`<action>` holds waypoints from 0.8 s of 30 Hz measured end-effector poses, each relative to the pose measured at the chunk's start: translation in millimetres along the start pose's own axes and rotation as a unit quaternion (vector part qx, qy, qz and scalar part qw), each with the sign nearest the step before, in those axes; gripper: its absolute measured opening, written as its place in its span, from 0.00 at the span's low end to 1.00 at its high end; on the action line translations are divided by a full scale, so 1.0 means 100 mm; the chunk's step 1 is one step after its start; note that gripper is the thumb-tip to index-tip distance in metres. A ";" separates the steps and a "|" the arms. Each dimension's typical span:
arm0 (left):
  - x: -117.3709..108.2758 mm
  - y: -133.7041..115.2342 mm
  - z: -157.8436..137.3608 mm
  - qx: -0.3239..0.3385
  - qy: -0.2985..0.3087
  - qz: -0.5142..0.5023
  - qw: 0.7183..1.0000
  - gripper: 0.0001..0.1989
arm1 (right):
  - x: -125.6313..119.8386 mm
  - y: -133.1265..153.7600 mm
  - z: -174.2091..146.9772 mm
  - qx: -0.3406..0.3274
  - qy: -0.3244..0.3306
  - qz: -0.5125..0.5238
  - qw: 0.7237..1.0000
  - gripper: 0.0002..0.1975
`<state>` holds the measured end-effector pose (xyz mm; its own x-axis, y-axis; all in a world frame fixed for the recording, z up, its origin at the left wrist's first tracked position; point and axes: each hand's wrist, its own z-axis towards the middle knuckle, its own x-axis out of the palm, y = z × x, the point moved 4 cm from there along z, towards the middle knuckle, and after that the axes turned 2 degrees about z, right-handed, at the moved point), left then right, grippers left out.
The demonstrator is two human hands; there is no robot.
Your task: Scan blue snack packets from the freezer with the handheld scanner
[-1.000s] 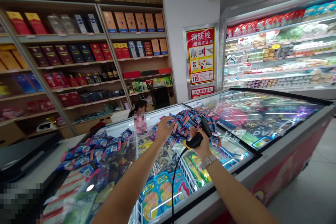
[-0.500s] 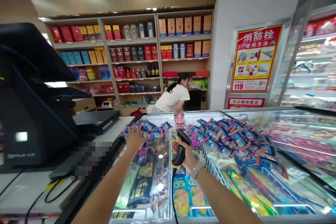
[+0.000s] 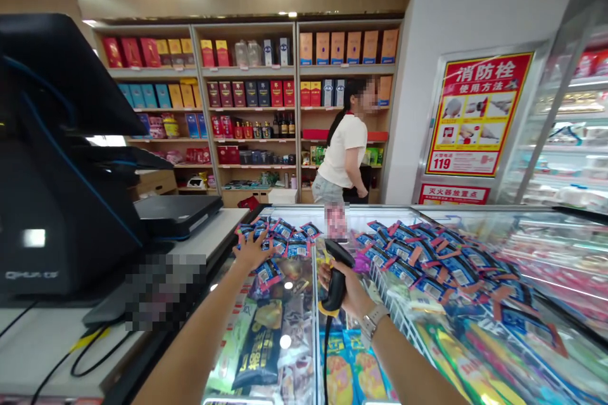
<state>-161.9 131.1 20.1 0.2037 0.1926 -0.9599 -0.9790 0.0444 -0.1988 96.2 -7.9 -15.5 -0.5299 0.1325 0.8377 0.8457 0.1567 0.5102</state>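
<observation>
My right hand (image 3: 349,285) is wrapped round the grip of a black-and-yellow barcode scanner (image 3: 336,285), its cord hanging down toward me. The scanner is held over the middle of a chest freezer with a glass top. My left hand (image 3: 253,252), fingers spread, reaches over a small pile of blue-and-pink snack packets (image 3: 298,244) at the freezer's far left. One packet (image 3: 268,273) lies apart, just right of that hand. A larger heap of the same packets (image 3: 427,256) spreads over the right side.
A black checkout terminal (image 3: 71,158) and a dark flat-topped device (image 3: 178,212) stand on the white counter (image 3: 57,342) at left. Bagged frozen goods (image 3: 261,342) show inside the freezer. Beyond it, a person (image 3: 346,152) in a white top is before shelves of boxes (image 3: 242,93).
The person behind the freezer has gone from bending over to standing more upright. A packet now lies nearer me beside my left hand. My view has shifted slightly left.
</observation>
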 end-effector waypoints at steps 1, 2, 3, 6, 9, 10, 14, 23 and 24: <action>0.00 -0.06 -0.07 0.010 0.004 -0.004 1.000 0.40 | 0.01 0.00 -0.01 -0.001 0.002 -0.002 1.000 0.10; -0.01 -0.12 -0.14 0.016 0.007 -0.009 1.000 0.39 | 0.01 0.01 -0.02 -0.003 0.004 -0.003 1.000 0.10; -0.04 -0.18 -0.21 0.017 0.008 -0.015 1.000 0.38 | 0.01 0.01 -0.03 -0.004 0.004 -0.003 1.000 0.10; -0.22 -0.26 -0.39 0.003 -0.054 -0.043 0.998 0.31 | 0.00 0.01 -0.05 -0.006 0.001 0.002 1.000 0.09; -0.39 -0.30 -0.57 0.050 -0.067 -0.079 0.993 0.21 | 0.00 0.02 -0.06 -0.008 0.003 0.010 1.000 0.08; -0.40 -0.31 -0.63 0.075 -0.026 -0.089 0.993 0.17 | 0.00 0.02 -0.06 -0.008 0.006 0.011 1.000 0.08; -0.37 -0.29 -0.80 0.081 0.110 -0.133 0.982 0.10 | 0.01 0.02 -0.07 -0.005 0.003 0.012 1.000 0.07; -0.11 -0.94 -0.94 -0.048 0.048 -0.577 0.814 0.25 | -0.07 0.07 -0.22 -0.046 -0.058 -0.028 0.997 0.08; -0.05 -1.06 -0.96 -0.046 0.041 -0.594 0.802 0.24 | -0.08 0.09 -0.22 -0.059 -0.072 -0.035 0.995 0.09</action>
<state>-59.2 31.1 27.0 0.9959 0.0030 -0.0909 -0.0908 0.0762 -0.9930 109.3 -29.3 -13.7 -0.5839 0.2651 0.7674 0.8037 0.0554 0.5924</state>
